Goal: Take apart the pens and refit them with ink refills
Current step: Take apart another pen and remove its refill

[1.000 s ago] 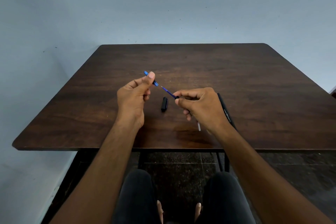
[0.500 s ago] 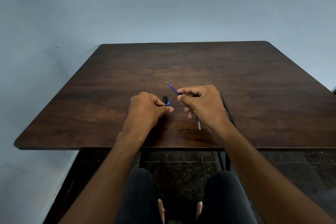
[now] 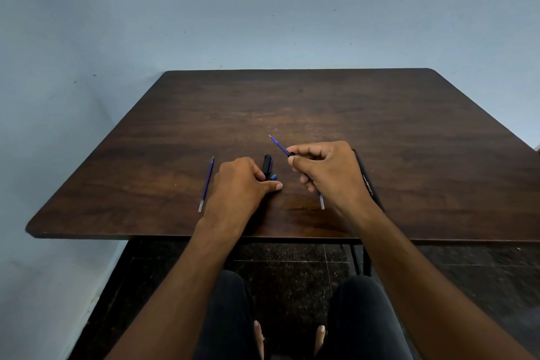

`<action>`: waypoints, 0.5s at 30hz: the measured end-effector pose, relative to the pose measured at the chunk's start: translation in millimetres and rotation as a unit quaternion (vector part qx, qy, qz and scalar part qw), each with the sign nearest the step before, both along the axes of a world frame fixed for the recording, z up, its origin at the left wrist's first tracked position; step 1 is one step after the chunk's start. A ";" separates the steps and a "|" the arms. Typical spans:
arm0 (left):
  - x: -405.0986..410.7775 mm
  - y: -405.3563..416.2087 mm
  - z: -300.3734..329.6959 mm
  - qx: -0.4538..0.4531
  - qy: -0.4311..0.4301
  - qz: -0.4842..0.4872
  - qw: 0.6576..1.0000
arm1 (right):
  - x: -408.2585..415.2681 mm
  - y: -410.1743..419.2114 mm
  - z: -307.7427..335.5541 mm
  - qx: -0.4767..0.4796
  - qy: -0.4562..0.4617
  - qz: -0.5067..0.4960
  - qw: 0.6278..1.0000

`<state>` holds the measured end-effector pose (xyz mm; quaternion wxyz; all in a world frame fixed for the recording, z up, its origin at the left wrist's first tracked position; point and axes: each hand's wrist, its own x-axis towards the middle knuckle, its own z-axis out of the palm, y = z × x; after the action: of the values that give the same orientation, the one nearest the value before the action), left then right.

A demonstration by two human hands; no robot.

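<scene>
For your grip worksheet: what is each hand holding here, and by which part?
The right hand pinches a blue refill around its middle, tip pointing away. The left hand rests beside the black cap; whether it grips anything cannot be told.

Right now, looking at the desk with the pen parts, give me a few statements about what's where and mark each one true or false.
1. A blue refill lies on the table to the left of the left hand, untouched. True.
2. The right hand is empty. False: it pinches a thin blue refill that points up and away.
3. The black pen cap lies between the two hands. True.
4. A black pen lies left of the left hand. False: it lies on the table by the right hand.
5. The table is white. False: it is dark brown wood.
</scene>
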<state>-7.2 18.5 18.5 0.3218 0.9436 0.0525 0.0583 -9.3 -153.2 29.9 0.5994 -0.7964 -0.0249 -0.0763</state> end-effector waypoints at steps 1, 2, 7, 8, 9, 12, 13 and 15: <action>-0.7 0.1 -0.5 -0.001 -0.003 0.002 1.000 | 0.2 -0.3 -0.5 0.000 0.000 -0.001 1.000; -1.1 0.0 -1.0 -0.002 -0.004 0.004 1.000 | 0.4 -0.3 -0.9 0.000 0.000 -0.002 1.000; -2.3 -1.0 -1.2 0.002 -0.002 0.002 1.000 | 0.1 -0.5 -1.8 -0.001 0.000 -0.002 1.000; -2.8 -0.6 -1.1 0.002 -0.002 0.004 1.000 | -0.4 -0.5 -1.6 -0.004 -0.001 0.000 1.000; -3.4 -0.2 -0.8 0.001 -0.003 0.005 1.000 | -1.0 -0.6 -1.2 -0.005 0.000 0.001 1.000; -6.8 1.8 0.1 -0.023 -0.031 0.004 0.999 | -2.5 -0.6 -0.2 0.000 -0.001 0.000 1.000; -7.6 2.4 0.9 -0.041 -0.059 0.006 0.997 | -2.8 -0.4 -0.1 0.002 -0.001 0.000 1.000; -8.1 2.4 4.0 -0.083 -0.124 0.003 0.989 | -3.7 0.3 -0.2 0.004 -0.003 0.002 1.000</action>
<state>-15.3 20.8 22.5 0.4024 0.8991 0.0198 0.1714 -13.0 -152.9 29.7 0.6026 -0.7938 -0.0279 -0.0774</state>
